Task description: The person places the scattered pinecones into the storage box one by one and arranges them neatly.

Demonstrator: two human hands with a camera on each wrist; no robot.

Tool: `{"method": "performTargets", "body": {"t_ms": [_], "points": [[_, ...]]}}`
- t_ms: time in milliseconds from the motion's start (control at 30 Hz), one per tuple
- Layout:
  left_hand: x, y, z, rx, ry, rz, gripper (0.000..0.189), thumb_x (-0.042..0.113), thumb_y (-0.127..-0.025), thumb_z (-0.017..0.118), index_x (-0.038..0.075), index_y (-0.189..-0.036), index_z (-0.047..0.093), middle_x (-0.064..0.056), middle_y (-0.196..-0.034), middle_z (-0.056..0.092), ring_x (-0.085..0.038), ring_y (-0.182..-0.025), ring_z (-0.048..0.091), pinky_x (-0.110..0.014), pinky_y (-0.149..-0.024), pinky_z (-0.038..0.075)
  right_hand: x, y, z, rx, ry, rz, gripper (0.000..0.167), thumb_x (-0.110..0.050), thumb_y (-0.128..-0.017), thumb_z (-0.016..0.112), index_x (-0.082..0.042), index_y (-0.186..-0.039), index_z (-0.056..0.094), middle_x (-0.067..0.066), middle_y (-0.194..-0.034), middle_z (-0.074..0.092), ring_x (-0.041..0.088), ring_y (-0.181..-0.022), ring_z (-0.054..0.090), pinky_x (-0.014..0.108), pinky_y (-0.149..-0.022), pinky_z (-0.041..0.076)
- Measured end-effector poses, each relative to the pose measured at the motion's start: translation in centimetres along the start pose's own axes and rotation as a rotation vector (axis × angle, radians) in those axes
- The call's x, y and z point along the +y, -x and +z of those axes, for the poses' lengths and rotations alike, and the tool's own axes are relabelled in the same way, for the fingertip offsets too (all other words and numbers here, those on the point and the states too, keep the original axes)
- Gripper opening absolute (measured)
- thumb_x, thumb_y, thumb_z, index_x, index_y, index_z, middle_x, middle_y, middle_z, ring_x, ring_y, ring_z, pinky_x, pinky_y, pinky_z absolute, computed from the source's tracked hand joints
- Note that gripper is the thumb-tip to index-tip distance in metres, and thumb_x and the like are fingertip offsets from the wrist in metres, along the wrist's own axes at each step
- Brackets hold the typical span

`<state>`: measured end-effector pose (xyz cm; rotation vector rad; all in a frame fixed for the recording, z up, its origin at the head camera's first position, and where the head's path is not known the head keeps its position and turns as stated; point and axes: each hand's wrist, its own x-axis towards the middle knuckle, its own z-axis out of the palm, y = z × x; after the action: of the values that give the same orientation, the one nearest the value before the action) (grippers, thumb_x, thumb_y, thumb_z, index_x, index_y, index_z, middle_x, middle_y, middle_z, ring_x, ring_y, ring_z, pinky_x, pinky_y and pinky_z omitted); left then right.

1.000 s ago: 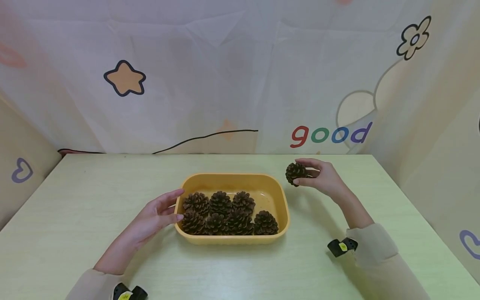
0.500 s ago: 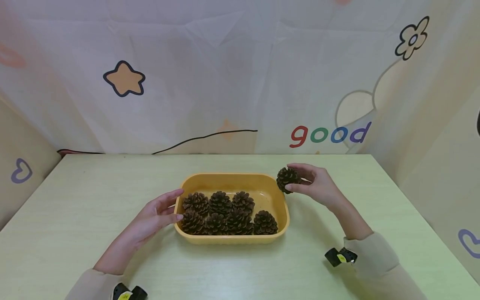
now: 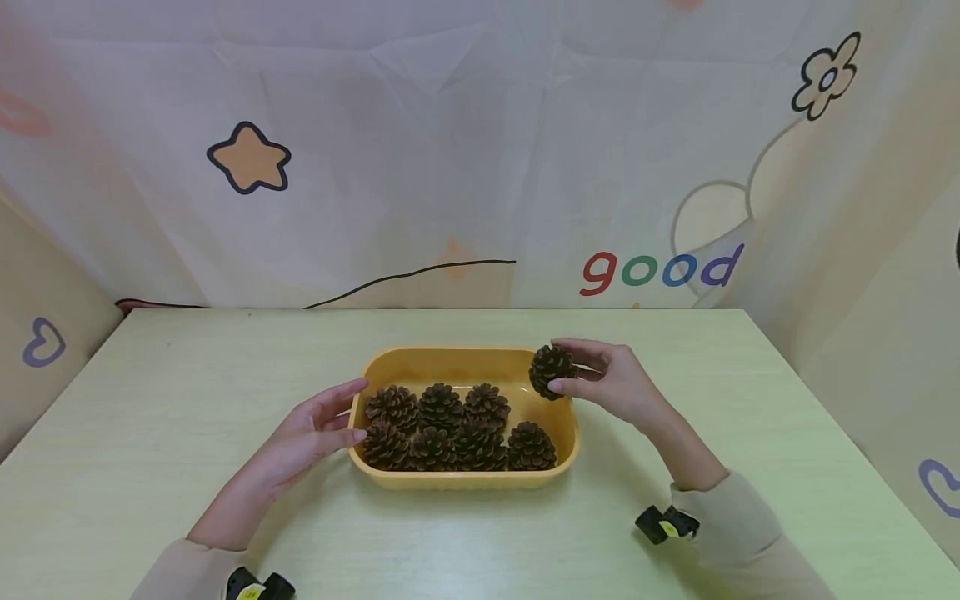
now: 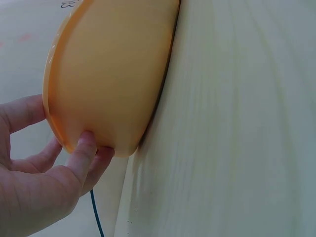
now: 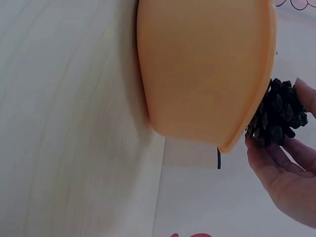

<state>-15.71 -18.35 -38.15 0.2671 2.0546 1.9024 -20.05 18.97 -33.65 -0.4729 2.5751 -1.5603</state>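
A dark brown pine cone (image 3: pixel 551 372) is pinched between the thumb and fingers of my right hand (image 3: pixel 615 383), over the back right corner of a yellow plastic tub (image 3: pixel 465 479). In the right wrist view the held pine cone (image 5: pixel 277 114) shows just past the tub's rim. Several more pine cones (image 3: pixel 440 406) sit inside the tub in two rows, the front row reaching farther right. My left hand (image 3: pixel 318 429) holds the tub's left end, thumb and fingers spread on its rim and outer wall (image 4: pixel 113 74).
The tub stands on a pale wooden table (image 3: pixel 225 375), which ends at a printed curtain (image 3: pixel 450 167) behind. More curtain hangs along both sides. Bare floor of the tub (image 3: pixel 528 404) shows at its back right. A black wrist camera (image 3: pixel 666 525) sits under the right sleeve.
My right hand has carried the pine cone left and toward me, from beside the tub to over its back right corner. The left hand and the tub stay put.
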Motion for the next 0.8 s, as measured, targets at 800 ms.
{"method": "performTargets", "body": {"t_ms": [800], "points": [[0.0, 0.0, 0.0, -0.004, 0.002, 0.004, 0.070, 0.003, -0.084, 0.061, 0.003, -0.143, 0.023, -0.024, -0.143, 0.024, -0.042, -0.128, 0.029, -0.028, -0.092, 0.042, 0.1, -0.5, 1.9, -0.074, 0.288, -0.135, 0.051, -0.015, -0.077, 0.073, 0.002, -0.121, 0.055, 0.016, -0.120, 0.057, 0.034, -0.111, 0.053, 0.046, -0.092, 0.042]]}}
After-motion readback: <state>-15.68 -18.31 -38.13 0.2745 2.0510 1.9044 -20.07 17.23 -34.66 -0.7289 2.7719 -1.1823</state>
